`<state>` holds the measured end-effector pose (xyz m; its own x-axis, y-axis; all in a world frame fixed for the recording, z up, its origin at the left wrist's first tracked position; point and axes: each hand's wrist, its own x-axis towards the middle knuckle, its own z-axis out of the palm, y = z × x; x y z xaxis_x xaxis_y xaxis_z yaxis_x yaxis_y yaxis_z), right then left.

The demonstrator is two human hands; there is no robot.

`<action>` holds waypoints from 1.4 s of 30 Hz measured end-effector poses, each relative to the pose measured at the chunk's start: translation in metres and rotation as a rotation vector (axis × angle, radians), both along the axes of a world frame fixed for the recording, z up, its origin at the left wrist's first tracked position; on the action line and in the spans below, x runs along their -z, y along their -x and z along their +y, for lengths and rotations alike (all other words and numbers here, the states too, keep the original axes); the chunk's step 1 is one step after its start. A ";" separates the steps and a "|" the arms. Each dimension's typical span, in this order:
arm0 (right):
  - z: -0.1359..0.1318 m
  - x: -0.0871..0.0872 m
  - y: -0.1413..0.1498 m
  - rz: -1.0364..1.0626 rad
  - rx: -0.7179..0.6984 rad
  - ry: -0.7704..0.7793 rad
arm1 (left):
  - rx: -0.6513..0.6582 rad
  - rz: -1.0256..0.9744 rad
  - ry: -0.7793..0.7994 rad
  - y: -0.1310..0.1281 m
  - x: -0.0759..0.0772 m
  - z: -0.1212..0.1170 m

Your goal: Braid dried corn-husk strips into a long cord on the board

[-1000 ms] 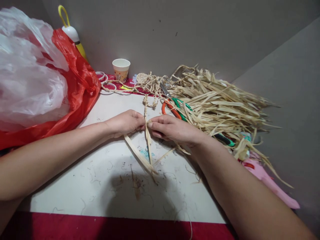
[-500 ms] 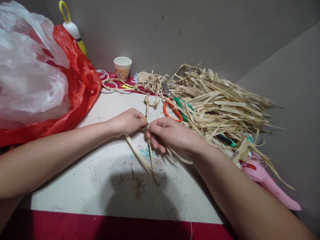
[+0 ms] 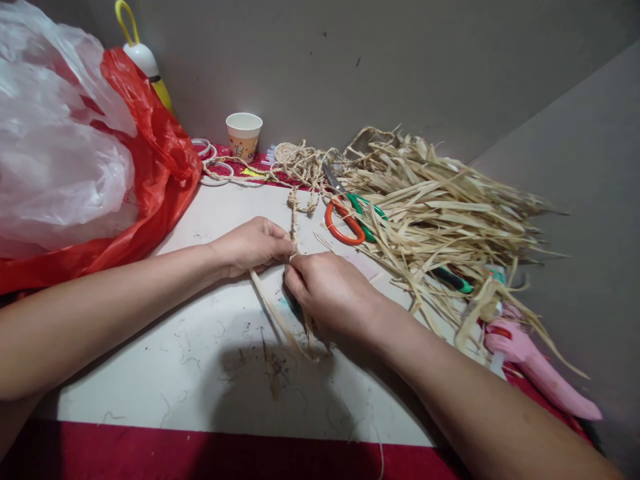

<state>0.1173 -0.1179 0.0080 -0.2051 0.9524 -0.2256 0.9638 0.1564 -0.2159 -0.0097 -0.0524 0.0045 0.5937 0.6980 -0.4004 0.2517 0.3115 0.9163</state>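
A thin braided straw cord [image 3: 294,223] runs from the tangle at the back down to my fingers. My left hand [image 3: 257,241] pinches its lower end between thumb and forefinger. One loose pale strip [image 3: 275,313] hangs below that hand over the white board [image 3: 150,373]. My right hand [image 3: 330,287] is closed just under the left, its back towards me, on straw strips whose ends show beneath it. Its fingertips are mostly hidden. Scissors [image 3: 345,220] with orange and green handles lie beyond the right hand.
At the right lies a heap of dry straw strips [image 3: 450,200], with a pink glue gun [image 3: 540,373] nearer me. A paper cup [image 3: 244,137] and coiled braid [image 3: 305,163] stand at the back. Red and clear plastic bags [image 3: 170,173] fill the left.
My right hand has turned over and moved slightly down, its fingers closing round the hanging strips. My left hand keeps its pinch on the braid almost in place.
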 end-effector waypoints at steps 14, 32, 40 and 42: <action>0.019 -0.014 -0.034 0.790 0.227 -0.035 | 0.102 -0.137 0.195 0.013 0.002 0.019; 0.031 -0.001 -0.028 1.068 0.290 0.521 | 0.178 -0.049 0.025 0.012 0.001 0.019; 0.035 0.006 -0.031 1.226 0.330 0.724 | 0.275 0.000 -0.137 0.014 -0.001 0.019; 0.036 0.006 -0.031 1.243 0.344 0.743 | 0.300 0.023 -0.170 0.014 -0.002 0.018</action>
